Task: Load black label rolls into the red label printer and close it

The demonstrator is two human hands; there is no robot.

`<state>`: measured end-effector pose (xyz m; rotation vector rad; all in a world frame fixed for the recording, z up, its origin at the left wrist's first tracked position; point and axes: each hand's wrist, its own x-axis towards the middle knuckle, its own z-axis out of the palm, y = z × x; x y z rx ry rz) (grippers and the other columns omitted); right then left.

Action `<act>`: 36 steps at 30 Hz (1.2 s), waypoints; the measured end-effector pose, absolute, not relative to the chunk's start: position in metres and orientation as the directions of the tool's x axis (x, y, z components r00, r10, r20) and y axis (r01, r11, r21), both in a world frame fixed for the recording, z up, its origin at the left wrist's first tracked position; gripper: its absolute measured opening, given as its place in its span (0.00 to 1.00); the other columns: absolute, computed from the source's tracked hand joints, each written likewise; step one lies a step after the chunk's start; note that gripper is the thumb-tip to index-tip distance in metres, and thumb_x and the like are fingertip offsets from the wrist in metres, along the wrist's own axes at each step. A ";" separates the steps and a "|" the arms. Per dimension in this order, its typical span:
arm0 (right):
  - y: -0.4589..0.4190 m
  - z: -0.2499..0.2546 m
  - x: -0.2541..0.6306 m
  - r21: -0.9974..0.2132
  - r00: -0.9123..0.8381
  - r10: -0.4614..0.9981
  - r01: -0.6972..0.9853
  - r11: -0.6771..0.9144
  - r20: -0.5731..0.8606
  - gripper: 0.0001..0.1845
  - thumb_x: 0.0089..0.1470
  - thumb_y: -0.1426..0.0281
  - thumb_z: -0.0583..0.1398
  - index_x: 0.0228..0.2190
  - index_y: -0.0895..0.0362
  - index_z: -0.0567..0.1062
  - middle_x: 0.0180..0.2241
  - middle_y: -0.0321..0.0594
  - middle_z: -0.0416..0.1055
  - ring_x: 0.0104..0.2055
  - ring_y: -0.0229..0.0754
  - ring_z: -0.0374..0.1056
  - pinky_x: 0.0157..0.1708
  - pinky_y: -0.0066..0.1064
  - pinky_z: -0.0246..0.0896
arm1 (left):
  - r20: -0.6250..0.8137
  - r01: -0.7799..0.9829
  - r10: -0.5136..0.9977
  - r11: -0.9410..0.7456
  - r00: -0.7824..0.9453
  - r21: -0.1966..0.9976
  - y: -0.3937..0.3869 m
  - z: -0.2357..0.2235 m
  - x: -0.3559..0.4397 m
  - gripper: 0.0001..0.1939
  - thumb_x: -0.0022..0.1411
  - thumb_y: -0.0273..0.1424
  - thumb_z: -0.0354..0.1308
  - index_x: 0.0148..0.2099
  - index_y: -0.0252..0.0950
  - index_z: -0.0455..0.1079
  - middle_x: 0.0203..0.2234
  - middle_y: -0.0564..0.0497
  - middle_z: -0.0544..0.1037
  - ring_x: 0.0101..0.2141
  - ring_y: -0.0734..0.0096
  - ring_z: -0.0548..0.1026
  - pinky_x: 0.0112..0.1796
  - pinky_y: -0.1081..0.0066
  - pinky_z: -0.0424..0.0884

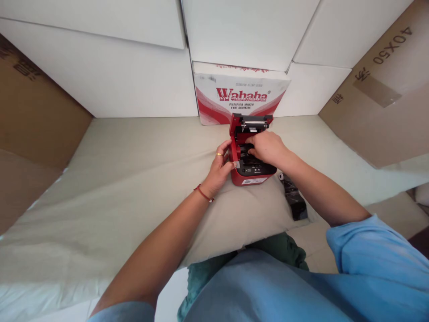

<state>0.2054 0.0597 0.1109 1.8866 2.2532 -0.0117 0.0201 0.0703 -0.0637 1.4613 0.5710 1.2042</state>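
Observation:
A small red and black printer (254, 179), perhaps a label printer, stands on the cloth-covered surface with its lid (252, 124) raised. My left hand (220, 166) grips its left side, the thumb on the top edge by a small silvery piece and the fingers along the outer wall. Into the opened compartment reaches my right hand (268, 146), thumb and forefinger bent at the dark inside parts. Whatever lies between those fingertips is hidden. Beside the printer, under my right forearm, lies a shiny black item (295, 199) with a small white roll (280, 176) at its far end.
A Wahaha water carton (243, 96) stands right behind the printer, against white boxes (237, 31). Large brown cartons flank the surface at left (33, 120) and right (378, 89). The pale cloth (134, 179) has creases and drops off at the near edge, close to my body.

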 end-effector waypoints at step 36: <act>-0.051 0.075 0.274 -0.411 -0.490 0.835 0.728 0.550 0.251 0.36 0.78 0.47 0.55 0.77 0.48 0.67 0.79 0.48 0.66 0.82 0.54 0.60 0.84 0.60 0.43 | 0.834 0.416 0.405 -0.877 0.374 0.239 -0.012 -0.011 0.026 0.30 0.71 0.28 0.63 0.73 0.49 0.72 0.50 0.49 0.88 0.53 0.55 0.83 0.63 0.51 0.70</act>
